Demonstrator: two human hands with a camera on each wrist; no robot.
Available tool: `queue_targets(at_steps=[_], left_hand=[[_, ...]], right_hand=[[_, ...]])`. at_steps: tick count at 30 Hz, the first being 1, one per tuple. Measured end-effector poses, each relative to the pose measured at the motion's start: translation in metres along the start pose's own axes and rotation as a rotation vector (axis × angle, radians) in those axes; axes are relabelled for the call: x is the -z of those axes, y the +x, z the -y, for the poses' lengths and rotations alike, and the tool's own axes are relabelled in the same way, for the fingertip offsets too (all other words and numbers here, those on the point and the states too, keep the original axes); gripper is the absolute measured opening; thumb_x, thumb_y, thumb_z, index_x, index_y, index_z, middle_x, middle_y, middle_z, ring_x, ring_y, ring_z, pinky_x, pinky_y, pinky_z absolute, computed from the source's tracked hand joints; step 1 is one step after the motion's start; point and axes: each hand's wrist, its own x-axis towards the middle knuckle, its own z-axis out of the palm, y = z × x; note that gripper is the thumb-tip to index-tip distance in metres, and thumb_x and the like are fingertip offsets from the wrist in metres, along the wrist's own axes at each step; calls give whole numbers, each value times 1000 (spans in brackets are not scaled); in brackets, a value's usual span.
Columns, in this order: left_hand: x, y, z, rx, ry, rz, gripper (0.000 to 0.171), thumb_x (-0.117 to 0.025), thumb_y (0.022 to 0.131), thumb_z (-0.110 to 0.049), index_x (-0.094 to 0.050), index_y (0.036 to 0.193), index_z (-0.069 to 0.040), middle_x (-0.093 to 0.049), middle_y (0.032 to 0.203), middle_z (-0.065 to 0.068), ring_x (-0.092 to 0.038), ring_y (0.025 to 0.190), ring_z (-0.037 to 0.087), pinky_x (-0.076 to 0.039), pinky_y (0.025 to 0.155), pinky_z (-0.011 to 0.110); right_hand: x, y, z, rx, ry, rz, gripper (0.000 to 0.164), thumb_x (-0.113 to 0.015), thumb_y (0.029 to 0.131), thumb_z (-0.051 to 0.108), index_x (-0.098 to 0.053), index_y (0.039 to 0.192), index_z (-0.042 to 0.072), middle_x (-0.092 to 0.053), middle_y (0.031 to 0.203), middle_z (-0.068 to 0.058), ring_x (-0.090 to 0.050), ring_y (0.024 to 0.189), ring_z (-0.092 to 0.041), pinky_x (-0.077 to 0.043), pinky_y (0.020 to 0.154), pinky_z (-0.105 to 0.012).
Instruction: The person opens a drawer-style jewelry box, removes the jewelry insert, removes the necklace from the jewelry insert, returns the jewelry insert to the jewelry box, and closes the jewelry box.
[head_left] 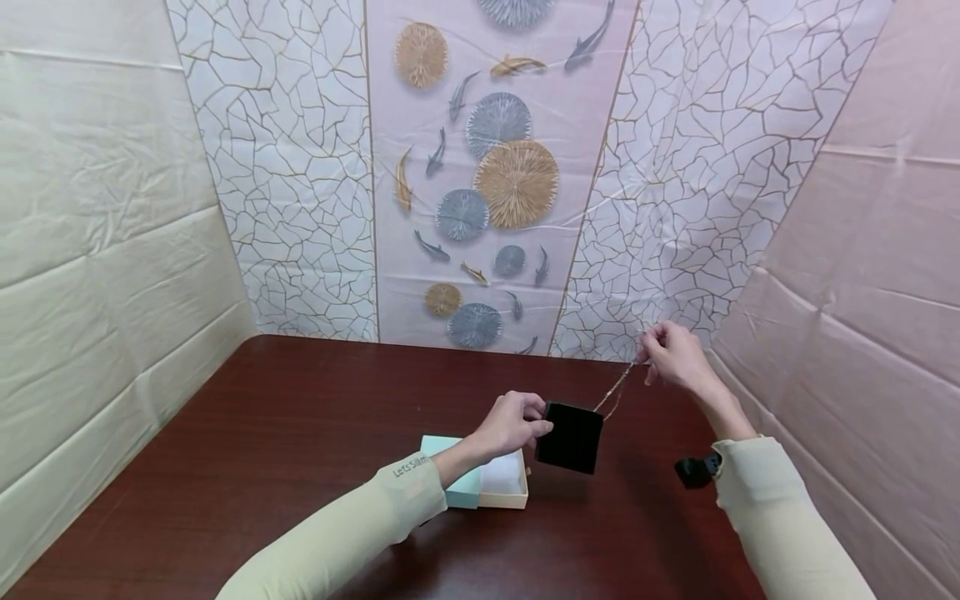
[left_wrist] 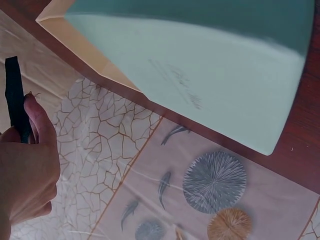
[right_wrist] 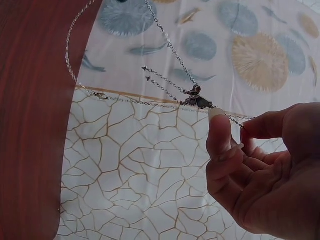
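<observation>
Necklace [right_wrist: 172, 47], its chain pinched between the bent thumb and fingers of the right hand [head_left: 677, 360], slants down from that grip to the upper right edge of a black card [head_left: 568, 438], the dark pendant [right_wrist: 198, 98] close by the thumb tip. Left hand [head_left: 512, 423] pinches the card at its left edge, holding it tilted above the dark red surface [head_left: 322, 408]. Beneath the left forearm, a pale green cover [head_left: 465, 493] sits over part of a cream tray [head_left: 504, 502] containing white padding [head_left: 501, 475].
</observation>
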Motion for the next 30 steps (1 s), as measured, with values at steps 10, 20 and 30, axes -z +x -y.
queue_targets(at_steps=[10, 20, 30], left_hand=[[2, -1, 3, -4, -21, -8, 16, -67, 87, -2, -64, 101, 5, -73, 92, 20, -70, 67, 38, -57, 72, 49], [5, -4, 3, 19, -64, -3, 17, -67, 87, -3, -64, 102, 4, -74, 92, 19, -69, 62, 31, -58, 70, 45], [12, -5, -4, 27, -108, -4, 17, -68, 87, -3, -63, 101, 4, -73, 92, 19, -64, 56, 23, -58, 69, 45]], right_hand=[[-1, 3, -12, -7, -2, -14, 23, -41, 99, 13, -53, 90, -4, -72, 85, -23, -58, 41, -8, -43, 40, -27], [-8, 0, -31, -41, -66, -6, 22, -44, 97, 14, -55, 89, -3, -71, 70, -11, -58, 43, -10, -42, 44, -27], [-13, -2, -49, -55, -153, 105, 21, -47, 96, 13, -56, 84, -1, -70, 70, -8, -60, 46, -13, -43, 49, -28]])
